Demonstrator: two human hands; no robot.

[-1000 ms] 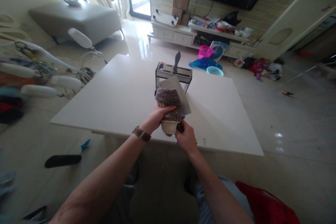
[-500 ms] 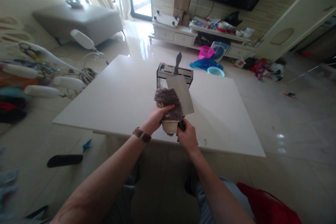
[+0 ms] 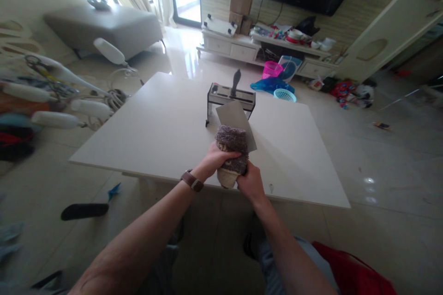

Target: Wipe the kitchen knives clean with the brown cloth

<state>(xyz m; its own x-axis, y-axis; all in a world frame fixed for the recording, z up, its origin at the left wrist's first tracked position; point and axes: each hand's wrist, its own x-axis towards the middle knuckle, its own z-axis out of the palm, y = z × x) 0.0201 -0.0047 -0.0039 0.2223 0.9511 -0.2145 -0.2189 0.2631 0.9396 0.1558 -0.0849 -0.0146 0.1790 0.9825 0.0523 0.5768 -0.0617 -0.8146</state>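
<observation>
My left hand [image 3: 220, 158] is closed around a fluffy brown cloth [image 3: 231, 136] with a beige end, its thumb lying across the front. Behind the cloth a wide grey cleaver blade [image 3: 236, 115] slants up to the left, partly covered. My right hand [image 3: 251, 183] is closed at the blade's lower end; the dark handle is hidden by fingers and cloth. Just beyond the blade stands a knife block [image 3: 231, 94] with a silver-and-black frame, and one dark knife handle [image 3: 236, 82] sticks up from it.
Both hands are over the near edge of a white table [image 3: 155, 133]. A small clear piece [image 3: 271, 188] lies near that edge. Past the far edge are a blue basket [image 3: 284, 95] and a pink basket [image 3: 272, 70] on the floor. White lamp arms [image 3: 92, 108] stand at the left.
My left hand and the cloth have shifted right and down, closer to my right hand. The cloth now covers more of the lower blade, and the cleaver's handle has gone out of sight.
</observation>
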